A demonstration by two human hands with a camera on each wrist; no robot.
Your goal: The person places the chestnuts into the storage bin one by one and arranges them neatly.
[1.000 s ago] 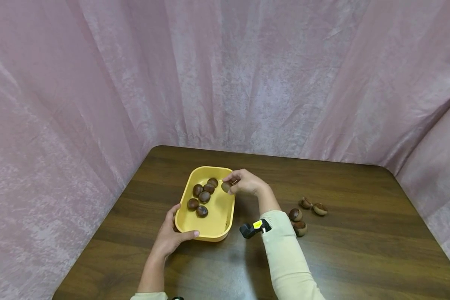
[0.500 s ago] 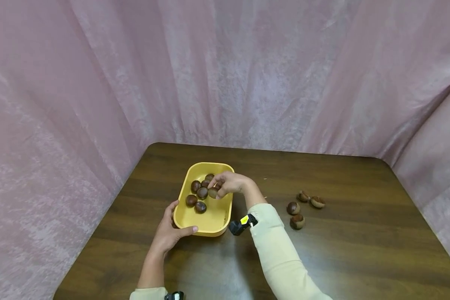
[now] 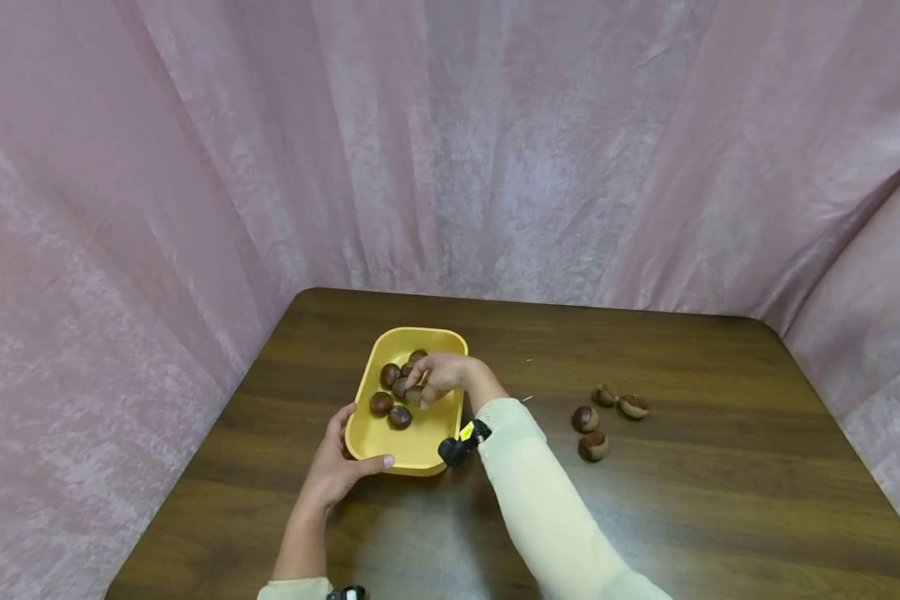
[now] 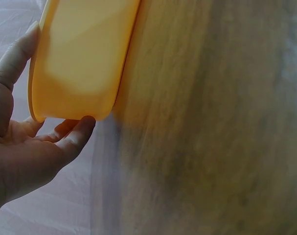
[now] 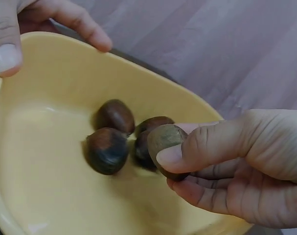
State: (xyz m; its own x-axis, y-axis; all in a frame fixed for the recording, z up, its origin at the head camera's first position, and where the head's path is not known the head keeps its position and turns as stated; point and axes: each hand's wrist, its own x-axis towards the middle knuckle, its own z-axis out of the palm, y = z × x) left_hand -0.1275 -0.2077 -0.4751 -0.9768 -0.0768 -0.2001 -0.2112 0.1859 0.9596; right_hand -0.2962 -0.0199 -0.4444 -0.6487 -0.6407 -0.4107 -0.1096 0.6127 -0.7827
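A yellow plastic container (image 3: 432,429) with rounded corners stands on the table, several brown chestnuts (image 3: 399,417) lying inside it. My left hand (image 3: 330,475) grips its near left corner, thumb at the near rim and fingers along the left side. Inside the container, my right hand (image 3: 446,372) pinches one chestnut (image 5: 167,139) between thumb and fingers, its pale end facing the camera in the right wrist view. That chestnut is held just over or against the others; I cannot tell if they touch. The right hand hides some of the chestnuts behind it.
To the right on the brown wooden table (image 3: 720,467) lie several more chestnuts (image 3: 592,446) in a loose group. Small pale scraps (image 3: 527,398) lie between them and the container. A pink curtain (image 3: 510,167) hangs behind the table.
My right hand has moved left and deeper into the container with its chestnut, from the right rim toward the other chestnuts. The left hand keeps its grip on the container.
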